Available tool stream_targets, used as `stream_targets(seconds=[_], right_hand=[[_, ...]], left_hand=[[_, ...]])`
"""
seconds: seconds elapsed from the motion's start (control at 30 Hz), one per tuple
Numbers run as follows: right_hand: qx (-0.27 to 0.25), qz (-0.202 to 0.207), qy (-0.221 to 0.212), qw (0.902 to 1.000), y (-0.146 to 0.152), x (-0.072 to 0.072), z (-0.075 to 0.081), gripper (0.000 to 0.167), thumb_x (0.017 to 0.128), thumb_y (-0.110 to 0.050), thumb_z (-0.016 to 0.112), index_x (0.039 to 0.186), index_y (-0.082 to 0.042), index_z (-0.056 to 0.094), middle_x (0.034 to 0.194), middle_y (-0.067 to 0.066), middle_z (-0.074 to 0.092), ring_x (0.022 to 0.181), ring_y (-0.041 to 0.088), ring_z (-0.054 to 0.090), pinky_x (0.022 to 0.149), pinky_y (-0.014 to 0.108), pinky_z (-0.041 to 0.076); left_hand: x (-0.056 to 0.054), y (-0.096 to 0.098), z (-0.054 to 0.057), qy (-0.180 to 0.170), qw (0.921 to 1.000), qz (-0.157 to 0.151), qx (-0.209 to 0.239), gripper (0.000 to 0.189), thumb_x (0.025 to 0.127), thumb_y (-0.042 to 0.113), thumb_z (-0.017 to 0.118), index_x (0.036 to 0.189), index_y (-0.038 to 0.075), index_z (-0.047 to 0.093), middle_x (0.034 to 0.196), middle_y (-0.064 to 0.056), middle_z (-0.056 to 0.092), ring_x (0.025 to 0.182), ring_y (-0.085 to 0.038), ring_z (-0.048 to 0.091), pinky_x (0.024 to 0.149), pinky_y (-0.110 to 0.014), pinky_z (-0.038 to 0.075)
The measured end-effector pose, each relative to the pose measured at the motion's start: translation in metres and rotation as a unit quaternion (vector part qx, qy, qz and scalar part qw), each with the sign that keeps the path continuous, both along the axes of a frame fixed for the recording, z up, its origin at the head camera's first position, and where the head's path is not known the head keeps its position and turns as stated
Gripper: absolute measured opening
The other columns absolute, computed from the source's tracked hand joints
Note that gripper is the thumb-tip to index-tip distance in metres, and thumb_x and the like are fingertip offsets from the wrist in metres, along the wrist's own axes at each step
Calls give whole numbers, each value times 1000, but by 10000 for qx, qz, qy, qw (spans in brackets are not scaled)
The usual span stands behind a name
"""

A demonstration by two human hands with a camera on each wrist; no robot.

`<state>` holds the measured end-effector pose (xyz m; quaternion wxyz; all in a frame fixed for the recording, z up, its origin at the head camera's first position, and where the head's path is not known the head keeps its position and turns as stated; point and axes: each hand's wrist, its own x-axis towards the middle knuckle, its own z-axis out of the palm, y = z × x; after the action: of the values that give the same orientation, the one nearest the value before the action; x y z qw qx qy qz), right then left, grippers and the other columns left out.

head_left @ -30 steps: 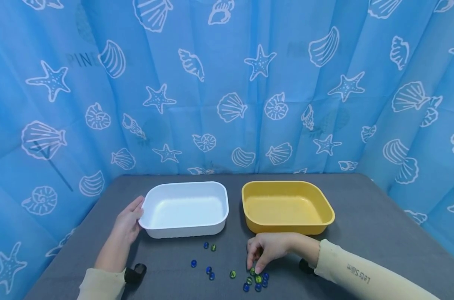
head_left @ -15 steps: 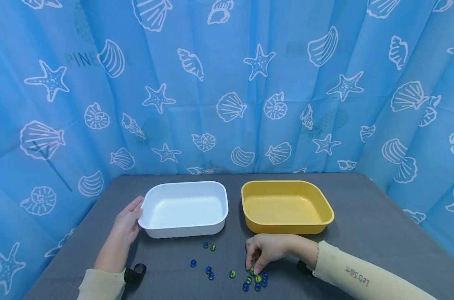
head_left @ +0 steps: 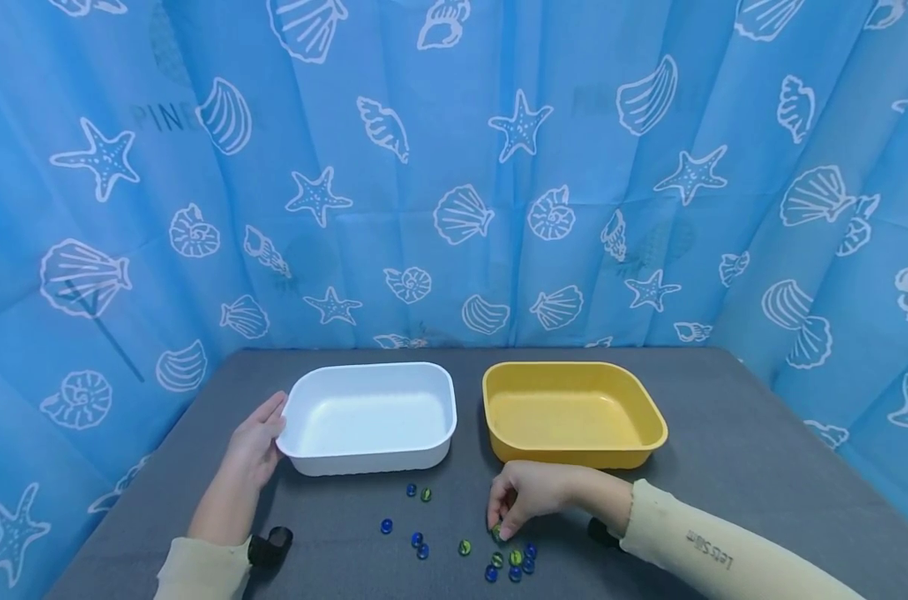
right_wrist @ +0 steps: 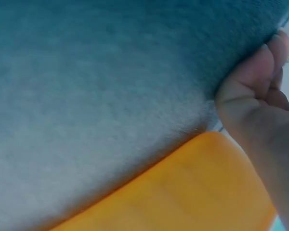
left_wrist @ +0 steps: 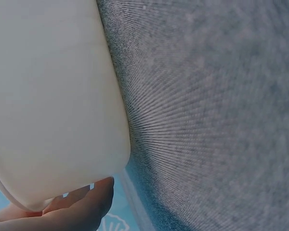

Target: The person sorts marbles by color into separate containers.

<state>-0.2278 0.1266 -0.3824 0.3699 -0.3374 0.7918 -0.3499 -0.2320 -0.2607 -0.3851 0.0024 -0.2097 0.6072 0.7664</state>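
My right hand [head_left: 527,492] pinches a green marble [head_left: 496,530] between thumb and fingertips, just above a cluster of marbles. In that cluster lie green marbles, one of them a yellow-green marble [head_left: 516,557], and several blue ones such as a blue marble [head_left: 491,573]. My left hand [head_left: 255,442] holds the left end of an empty white tub [head_left: 364,463]. In the left wrist view its fingers [left_wrist: 98,199] rest against the tub's outer end wall under the rim. The right wrist view shows the curled right hand [right_wrist: 260,82] near the yellow tub.
A yellow tub [head_left: 574,458], also empty, stands right of the white one, behind my right wrist. More blue and green marbles are scattered on the grey cloth [head_left: 334,542] in front of the white tub. A blue seashell curtain [head_left: 454,167] hangs behind the table.
My right hand has drawn slightly back and left from the cluster, taking a green marble up with it. The left hand and both tubs stay where they were.
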Motion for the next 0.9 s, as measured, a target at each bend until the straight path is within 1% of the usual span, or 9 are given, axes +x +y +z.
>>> stream_targets(seconds=[0.17, 0.37, 0.5, 0.6, 0.73, 0.9], right_hand=[[-157, -217, -168, 9995, -4, -1, 4, 5, 86, 0, 70, 89, -4, 72, 75, -1, 62, 68, 11, 51, 62, 22, 40], [-335, -425, -255, 9982, -8, -2, 9, 5, 87, -2, 70, 90, -5, 72, 76, 0, 62, 68, 13, 51, 62, 26, 41], [-480, -607, -194, 9968, -15, -4, 16, 4, 87, -2, 70, 91, -3, 72, 76, 0, 62, 68, 13, 52, 61, 27, 44], [-537, -805, -138, 9952, -19, -5, 23, 6, 87, -3, 70, 93, -1, 72, 78, 1, 63, 70, 13, 54, 64, 27, 47], [-547, -1011, -83, 9933, -24, -8, 29, 8, 87, -5, 71, 95, -2, 72, 80, 1, 64, 74, 14, 56, 68, 29, 51], [-620, -1181, 52, 9910, -28, -12, 34, 7, 88, -7, 71, 94, -5, 72, 79, 1, 63, 75, 15, 57, 68, 30, 53]], left_hand=[[-1, -2, -1, -23, 10000, 70, 6, 50, 107, 12, 32, 155, 17, 20, 159, 1, 20, 144, -16, 21, 112, -34, 26], [-2, -1, -2, -37, 10000, 63, -30, 50, 107, 12, 32, 155, 17, 20, 159, 0, 20, 144, -16, 22, 112, -34, 26], [-2, 0, -2, -30, 10000, 67, -57, 49, 107, 11, 31, 155, 17, 20, 159, 0, 19, 144, -16, 21, 112, -34, 26], [-2, 0, -1, -37, 10000, 82, -30, 49, 107, 10, 30, 155, 17, 21, 159, 0, 20, 144, -17, 21, 113, -35, 26], [-2, -1, -1, -48, 10000, 60, 32, 50, 107, 12, 32, 155, 17, 20, 159, 0, 19, 144, -17, 21, 112, -35, 26], [-3, -1, -2, -61, 10000, 14, 67, 50, 107, 13, 33, 155, 18, 20, 159, 1, 19, 145, -17, 20, 113, -35, 26]])
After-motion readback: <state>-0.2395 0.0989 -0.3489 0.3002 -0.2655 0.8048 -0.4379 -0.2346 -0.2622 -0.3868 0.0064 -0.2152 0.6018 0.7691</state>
